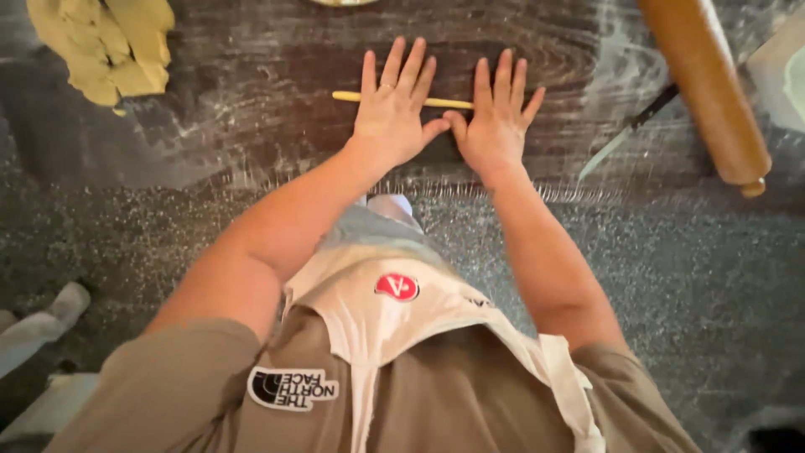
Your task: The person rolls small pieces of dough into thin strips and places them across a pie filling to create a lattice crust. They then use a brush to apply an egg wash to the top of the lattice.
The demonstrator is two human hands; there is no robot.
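Two labels show, both sewn on the person's clothing. A small red oval badge (pixel 397 286) with a white mark sits on the pale apron (pixel 369 323). Below and to the left of that badge, on the tan shirt (pixel 168 394), lies a black rounded patch (pixel 293 388) with white lettering.

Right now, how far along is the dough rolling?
Done: board floured, one thin rope formed. In hand: left hand and right hand lie flat on the rope, fingers spread. Left: the dough lump is unshaped; rolling pin and knife lie aside.
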